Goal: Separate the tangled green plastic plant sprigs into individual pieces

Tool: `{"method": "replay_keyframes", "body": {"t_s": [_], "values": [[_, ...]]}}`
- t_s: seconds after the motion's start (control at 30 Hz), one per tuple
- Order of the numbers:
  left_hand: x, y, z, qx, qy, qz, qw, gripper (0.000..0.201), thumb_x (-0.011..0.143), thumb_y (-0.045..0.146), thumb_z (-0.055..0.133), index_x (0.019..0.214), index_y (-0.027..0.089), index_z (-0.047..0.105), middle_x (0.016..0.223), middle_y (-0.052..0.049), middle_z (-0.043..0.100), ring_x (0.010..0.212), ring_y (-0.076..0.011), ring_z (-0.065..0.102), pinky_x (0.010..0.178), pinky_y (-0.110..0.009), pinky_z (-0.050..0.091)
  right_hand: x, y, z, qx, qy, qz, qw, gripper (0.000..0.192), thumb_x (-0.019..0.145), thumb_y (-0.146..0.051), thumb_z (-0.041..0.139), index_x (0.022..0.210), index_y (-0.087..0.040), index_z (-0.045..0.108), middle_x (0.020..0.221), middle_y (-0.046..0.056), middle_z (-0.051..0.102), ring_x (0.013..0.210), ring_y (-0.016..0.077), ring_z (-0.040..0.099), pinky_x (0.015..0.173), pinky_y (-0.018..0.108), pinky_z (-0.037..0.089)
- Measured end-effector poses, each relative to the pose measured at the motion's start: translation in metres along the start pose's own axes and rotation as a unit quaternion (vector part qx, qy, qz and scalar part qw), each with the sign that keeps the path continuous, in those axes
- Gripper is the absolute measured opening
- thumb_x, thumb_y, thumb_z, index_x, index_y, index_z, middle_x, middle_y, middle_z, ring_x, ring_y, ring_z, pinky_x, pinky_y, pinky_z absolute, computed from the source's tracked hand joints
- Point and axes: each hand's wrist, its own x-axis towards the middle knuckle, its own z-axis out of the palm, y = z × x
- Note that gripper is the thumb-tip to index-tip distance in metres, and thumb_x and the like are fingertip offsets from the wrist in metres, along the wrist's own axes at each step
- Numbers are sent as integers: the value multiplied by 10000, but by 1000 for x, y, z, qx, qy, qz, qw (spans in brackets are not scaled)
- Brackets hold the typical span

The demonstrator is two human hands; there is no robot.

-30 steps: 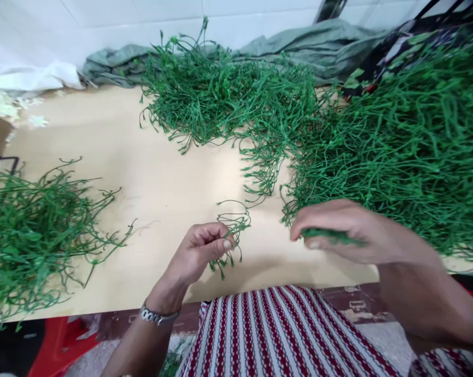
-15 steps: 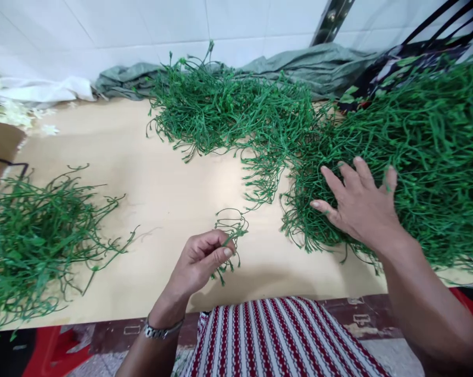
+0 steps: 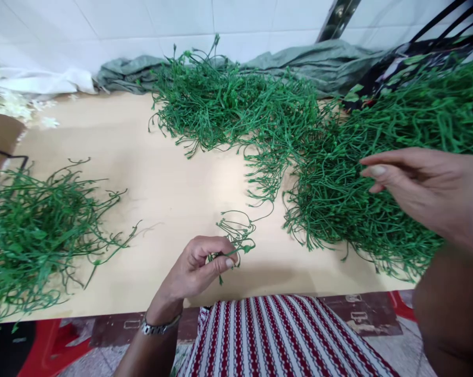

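My left hand (image 3: 205, 264) is closed, thumb against forefinger, on a small bunch of thin green artificial stems (image 3: 240, 235) with tiny knobbed ends. The bunch sits just above the table near its front edge. Over the large heap of green stems (image 3: 338, 183) on the right, my right hand (image 3: 428, 183) is raised, its thumb and fingers drawn together. Whether anything lies between those fingertips cannot be made out. The large heap runs on into another heap of green stems (image 3: 228, 104) along the back.
A separate pile of green stems (image 3: 44, 235) lies on the left of the pale table (image 3: 150, 157). Behind it are cream artificial flowers (image 3: 12, 104) and a brown cardboard piece (image 3: 1, 139). Green cloth (image 3: 323, 63) is bunched against the tiled wall (image 3: 173, 21). Red stools show below.
My right hand has lifted off the large heap and moved right, its spread fingers now drawn together. My left hand keeps the small bunch, shifting only slightly.
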Motion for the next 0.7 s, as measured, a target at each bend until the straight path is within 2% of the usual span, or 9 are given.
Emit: {"method": "replay_keyframes", "body": {"t_s": [0.07, 0.13, 0.17, 0.23, 0.3, 0.37, 0.47, 0.6, 0.7], "values": [[0, 0, 0, 2, -7, 12, 1000, 112, 789, 118, 537, 717, 155, 614, 613, -5, 539, 569, -95, 467, 533, -233, 372, 0, -18, 10, 31, -12, -27, 999, 200, 830, -321, 526, 922, -196, 652, 677, 24, 643, 523, 115, 579, 433, 222, 442], [1, 2, 0, 5, -10, 18, 1000, 108, 788, 124, 540, 715, 150, 616, 610, -12, 536, 570, -101, 469, 534, -240, 370, -5, -42, 25, 59, -44, -147, 986, 157, 816, -243, 552, 933, -196, 646, 805, 35, 660, 690, 131, 609, 584, 249, 494], [2, 3, 1, 4, -10, 18, 1000, 106, 786, 130, 545, 711, 147, 618, 605, -15, 536, 570, -105, 470, 535, -245, 370, -8, -54, 34, 75, -86, -230, 966, 181, 818, -193, 539, 971, -202, 636, 934, 47, 652, 838, 148, 603, 704, 278, 499], [3, 6, 1, -6, -10, 19, 1000, 99, 776, 148, 563, 698, 146, 624, 597, -20, 542, 566, -111, 470, 534, -253, 372, -14, -72, 52, 89, -173, -371, 908, 268, 827, -91, 468, 1014, -211, 619, 1169, 61, 570, 1094, 192, 503, 862, 348, 447], [3, 7, 1, -33, -8, 30, 999, 94, 765, 177, 584, 690, 151, 633, 586, -22, 548, 559, -116, 468, 530, -260, 377, -16, -79, 69, 98, -183, -418, 885, 228, 831, -99, 468, 973, -175, 629, 1195, 77, 556, 1169, 224, 436, 920, 390, 396], [1, 7, -2, -67, 2, 39, 997, 101, 760, 220, 599, 694, 158, 643, 579, -26, 549, 570, -130, 481, 544, -279, 399, -16, -78, 80, 123, -172, -414, 885, 156, 836, -156, 496, 904, -146, 636, 1085, 83, 614, 1111, 220, 478, 919, 385, 383], [-3, 4, -11, -66, 45, 23, 997, 146, 762, 279, 600, 678, 165, 633, 598, -36, 545, 633, -161, 512, 627, -336, 439, -16, -72, 85, 156, -192, -364, 898, 137, 842, -204, 506, 865, -143, 626, 888, 59, 651, 909, 173, 559, 835, 343, 410], [-7, 3, -27, 88, 102, 0, 991, 137, 770, 239, 582, 657, 163, 600, 643, -38, 540, 710, -167, 508, 692, -329, 422, -20, -74, 85, 162, -194, -310, 917, 166, 863, -220, 472, 840, -151, 621, 784, 46, 639, 773, 152, 558, 729, 311, 415], [-12, 4, -37, 239, 137, -34, 961, 99, 778, 194, 551, 713, 161, 618, 693, -41, 572, 736, -162, 518, 684, -296, 411, -26, -81, 89, 142, -148, -304, 930, 160, 857, -204, 474, 851, -150, 625, 778, 52, 643, 771, 159, 557, 714, 306, 408]]}}
